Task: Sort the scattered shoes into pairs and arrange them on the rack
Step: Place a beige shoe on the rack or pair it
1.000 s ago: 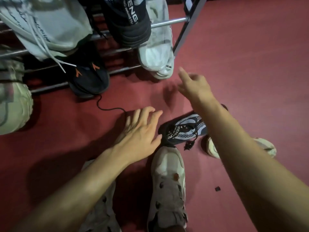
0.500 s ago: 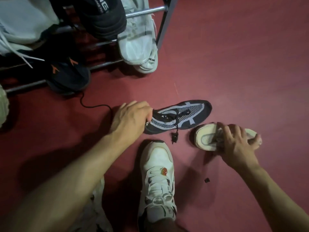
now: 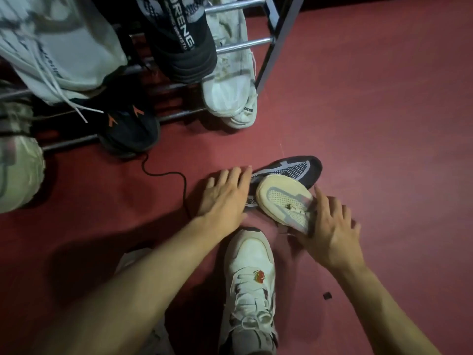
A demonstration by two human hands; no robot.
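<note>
A dark blue mesh shoe (image 3: 294,169) lies on the red floor, toe toward the right. My left hand (image 3: 225,193) rests flat on its heel end with fingers spread. My right hand (image 3: 330,221) grips a second shoe (image 3: 284,201), turned sole up, its cream sole with a grey mesh pattern facing me and overlapping the blue shoe. The metal shoe rack (image 3: 240,46) stands at the top left, holding a black shoe with lettering (image 3: 179,44), a white sneaker (image 3: 227,90), a black shoe with orange marks (image 3: 130,126) and pale grey shoes (image 3: 56,47).
My own white sneaker with a red badge (image 3: 250,283) is on my foot in the lower middle. A black lace (image 3: 166,175) trails over the floor from the rack. A small dark scrap (image 3: 327,295) lies at the lower right. A pale chunky shoe (image 3: 18,170) sits at the left edge.
My right hand has picked up the cream-soled shoe and carried it left, sole up, onto the blue shoe. My left hand has flattened on the blue shoe's heel.
</note>
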